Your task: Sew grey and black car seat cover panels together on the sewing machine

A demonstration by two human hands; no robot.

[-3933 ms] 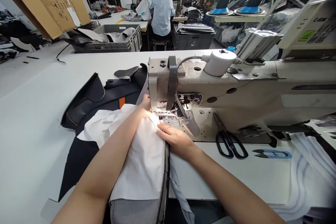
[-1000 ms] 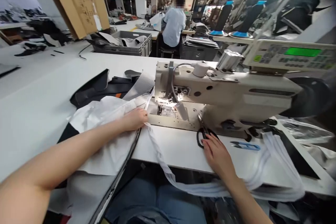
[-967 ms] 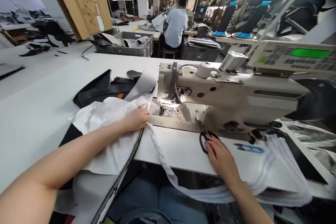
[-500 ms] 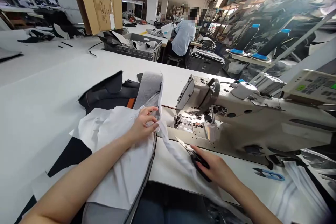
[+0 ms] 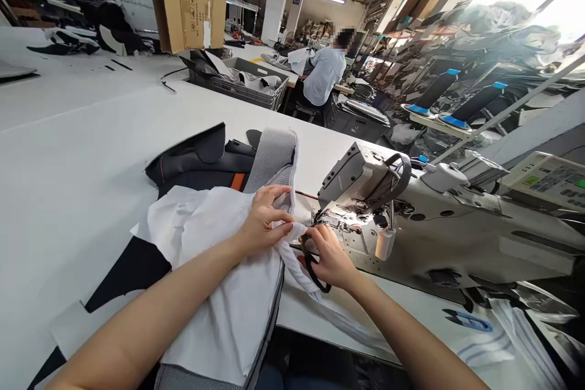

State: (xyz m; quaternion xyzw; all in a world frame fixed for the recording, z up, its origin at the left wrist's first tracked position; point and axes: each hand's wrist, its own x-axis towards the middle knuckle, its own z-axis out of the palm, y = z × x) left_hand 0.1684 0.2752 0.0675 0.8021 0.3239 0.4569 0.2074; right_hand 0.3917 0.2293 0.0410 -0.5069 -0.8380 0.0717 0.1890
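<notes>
My left hand (image 5: 265, 222) rests at the edge of a sewn piece, thumb and fingers pinching a white fabric strip (image 5: 298, 269) there. My right hand (image 5: 333, 259) grips black-handled scissors (image 5: 315, 271), and its fingertips touch the strip close to my left thumb. The scissor blades are hidden by the hand and strip. The piece has white cloth (image 5: 219, 298), grey mesh (image 5: 275, 152) and dark padded parts (image 5: 201, 161) with an orange tab. From my hands the strip trails down toward the front edge of the table. The sewing machine (image 5: 475, 237) stands just right of my hands, lamp lit.
Blue thread snips (image 5: 468, 320) and white striped fabric (image 5: 521, 335) lie at the right. A grey crate (image 5: 256, 94) and a cardboard box (image 5: 189, 6) stand at the back of the white table (image 5: 91, 134). Another person (image 5: 324, 73) sits beyond, facing away.
My right hand has moved left and up with the scissors, from beside the strip to its upper end at my left fingers. The view has shifted slightly.
</notes>
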